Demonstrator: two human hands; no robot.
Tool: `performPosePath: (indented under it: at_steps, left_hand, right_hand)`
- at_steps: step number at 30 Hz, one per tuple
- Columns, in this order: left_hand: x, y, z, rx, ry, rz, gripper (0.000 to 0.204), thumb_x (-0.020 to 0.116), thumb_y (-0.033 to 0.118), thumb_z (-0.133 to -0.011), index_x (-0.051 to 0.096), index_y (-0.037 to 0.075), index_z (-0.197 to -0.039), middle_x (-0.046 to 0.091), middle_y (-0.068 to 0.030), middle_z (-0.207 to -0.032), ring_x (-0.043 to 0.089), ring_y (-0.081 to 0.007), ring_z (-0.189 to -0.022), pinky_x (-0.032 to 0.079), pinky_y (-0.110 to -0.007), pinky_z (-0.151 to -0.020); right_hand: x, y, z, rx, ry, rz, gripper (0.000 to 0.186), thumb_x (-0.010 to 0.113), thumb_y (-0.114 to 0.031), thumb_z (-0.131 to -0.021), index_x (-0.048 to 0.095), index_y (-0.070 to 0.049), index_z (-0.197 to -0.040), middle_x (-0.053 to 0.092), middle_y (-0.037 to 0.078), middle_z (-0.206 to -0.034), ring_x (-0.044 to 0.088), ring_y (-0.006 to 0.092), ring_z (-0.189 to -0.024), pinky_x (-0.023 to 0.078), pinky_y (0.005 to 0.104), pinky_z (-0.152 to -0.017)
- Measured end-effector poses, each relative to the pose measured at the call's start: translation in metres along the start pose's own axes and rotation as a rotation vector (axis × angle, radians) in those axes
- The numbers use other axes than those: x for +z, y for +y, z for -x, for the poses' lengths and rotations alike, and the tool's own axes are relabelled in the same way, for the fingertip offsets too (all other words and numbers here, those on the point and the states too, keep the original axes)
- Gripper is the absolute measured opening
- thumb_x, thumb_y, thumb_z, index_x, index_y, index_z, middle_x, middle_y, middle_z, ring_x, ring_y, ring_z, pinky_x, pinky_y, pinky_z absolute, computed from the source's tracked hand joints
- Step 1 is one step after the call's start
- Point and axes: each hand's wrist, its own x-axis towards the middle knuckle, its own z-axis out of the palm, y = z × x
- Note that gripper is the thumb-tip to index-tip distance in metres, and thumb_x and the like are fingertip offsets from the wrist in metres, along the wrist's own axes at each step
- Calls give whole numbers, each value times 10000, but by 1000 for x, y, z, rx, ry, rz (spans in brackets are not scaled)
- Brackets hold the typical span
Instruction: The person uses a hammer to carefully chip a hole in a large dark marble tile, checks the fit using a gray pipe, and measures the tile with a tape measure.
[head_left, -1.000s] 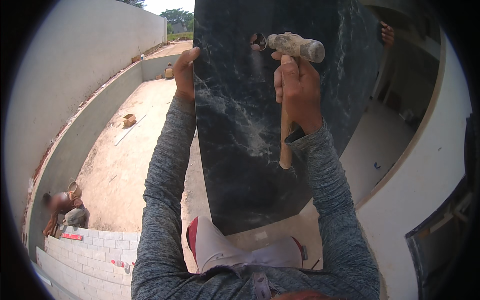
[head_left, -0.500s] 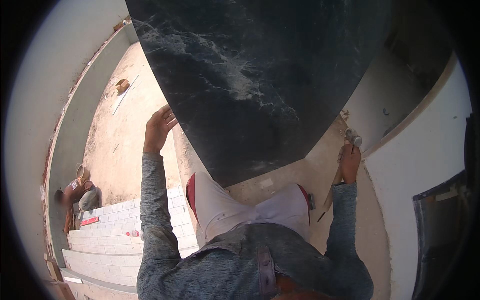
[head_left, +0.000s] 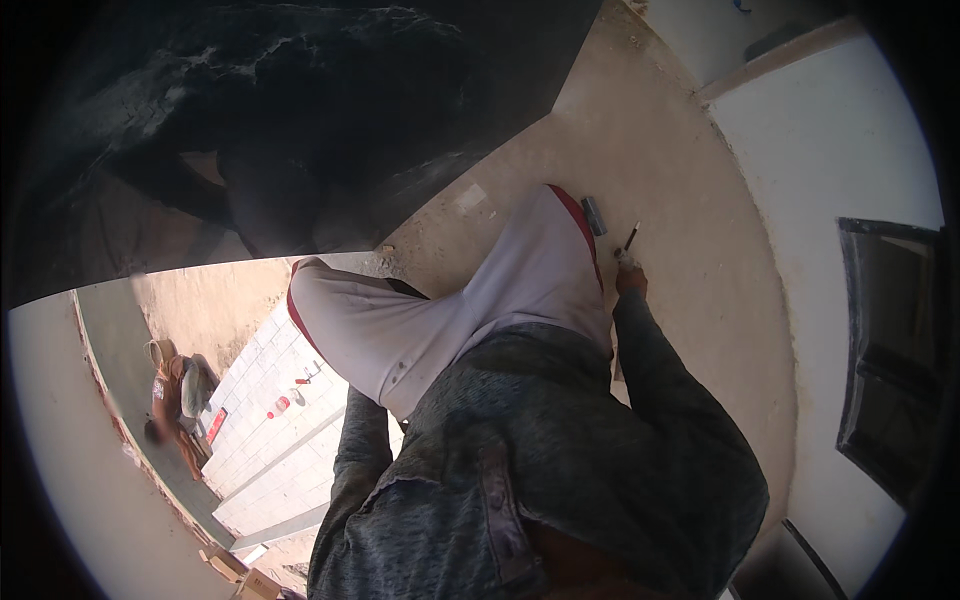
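A large dark marble-look slab (head_left: 330, 120) with white veins fills the upper left, its lower edge close to my knees. My right hand (head_left: 630, 278) is closed, to the right of my right knee. Out of it sticks a slim dark-tipped tool (head_left: 632, 236); most of the tool is hidden by the hand and sleeve. Beside that knee a small grey metal piece (head_left: 594, 216) lies on the floor. My left arm (head_left: 360, 445) hangs down past my left thigh, and its hand is hidden.
At the left another person (head_left: 175, 400) crouches by white floor tiles (head_left: 285, 450) and a red level (head_left: 216, 425). Red-marked bottles (head_left: 280, 406) lie on the tiles. Cardboard boxes (head_left: 250, 583) are at the lower left. A dark-framed opening (head_left: 890, 350) is in the right wall (head_left: 830, 150).
My view has swung, so the slab now sits farther left. My left hand has left the slab's edge and dropped out of sight. My right hand has come closer to my knee.
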Motion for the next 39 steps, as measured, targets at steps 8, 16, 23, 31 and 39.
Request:
performPosePath:
  at_steps: [8, 16, 23, 31, 39]
  left_hand:
    - [76, -2, 6, 3, 134, -43, 382, 599, 230, -880, 544, 17, -1192, 617, -115, -1064, 613, -197, -912, 499, -321, -732]
    - [81, 21, 9, 59, 297, 19, 383, 634, 221, -851, 530, 26, -1163, 605, -103, -1005, 602, -174, -852, 499, -301, -678]
    - [-51, 35, 51, 413, 566, 677, 413, 692, 194, -773, 489, 39, -1098, 542, -66, -907, 567, -147, -781, 499, -274, -596]
    - [-150, 161, 248, 1109, 41, 877, 526, 675, 64, -759, 454, 16, -1235, 545, -53, -1067, 559, -144, -978, 494, -311, -881]
    - [-151, 278, 340, 1666, 226, 370, 625, 806, 178, -669, 548, 10, -1213, 550, -169, -1197, 605, -296, -1069, 493, -373, -916]
  right_hand:
    - [-29, -43, 20, 73, -119, 252, 560, 537, -422, -925, 575, 62, -1206, 641, 242, -1181, 633, 349, -1109, 504, 435, -929]
    - [-34, -82, -41, -373, 32, 334, 394, 567, -339, -909, 675, 1, -1075, 672, 216, -1117, 646, 368, -1054, 509, 447, -903]
    - [-50, -215, 43, -576, 126, -279, 342, 596, -272, -913, 651, -7, -1122, 699, 185, -1046, 666, 328, -996, 511, 403, -885]
    - [-123, -379, 318, -1096, -973, -685, 480, 596, -296, -959, 495, -2, -1326, 591, 177, -1238, 606, 206, -1071, 508, 317, -872]
    - [-187, -442, 407, -1668, -909, -603, 601, 613, -310, -933, 401, -31, -1421, 544, 138, -1268, 557, 193, -1126, 471, 322, -945]
